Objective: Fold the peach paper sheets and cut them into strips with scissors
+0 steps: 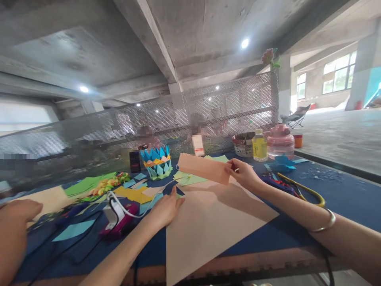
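My right hand (242, 172) pinches the right end of a peach-orange paper strip (202, 167). The strip is raised and tilted above a large peach paper sheet (214, 226), casting a shadow on it. The sheet lies on the blue table, and its near corner hangs over the front edge. At the sheet's left edge is my left hand (167, 206), index finger stretched forward and thumb apart, holding nothing. Just past that hand lie light blue and yellow paper pieces (132, 194). Pale green paper (193, 179) shows behind the large sheet.
Another person's hand (24, 210) is at the far left by beige paper. A purple power strip (119, 222) with cables stands left of my forearm. Behind are a folded-paper basket (156, 163), yellow bottle (259, 146) and pink jug (280, 143); yellow-handled tool (309, 194) right.
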